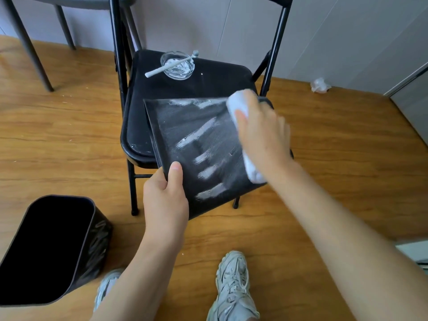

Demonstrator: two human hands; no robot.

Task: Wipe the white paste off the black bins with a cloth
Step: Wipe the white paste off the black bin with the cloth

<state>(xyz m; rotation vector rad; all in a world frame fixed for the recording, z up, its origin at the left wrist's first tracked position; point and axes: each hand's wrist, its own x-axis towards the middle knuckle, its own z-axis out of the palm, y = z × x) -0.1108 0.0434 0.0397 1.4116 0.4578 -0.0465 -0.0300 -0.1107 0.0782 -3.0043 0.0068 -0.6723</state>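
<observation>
Head view: the light, stiff black plastic bin (203, 144), lying on the black folding chair (148, 89), is gripped at its rim by the left hand (165, 198) while the right hand (261, 133) clutches the soft white cloth (238, 105) against its paste-smeared, probably slippery wall.

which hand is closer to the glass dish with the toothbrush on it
The right hand. Holding the cloth, it sits at the bin's far right edge, just below-right of the glass dish. The left hand grips the bin's near corner, much farther away.
</observation>
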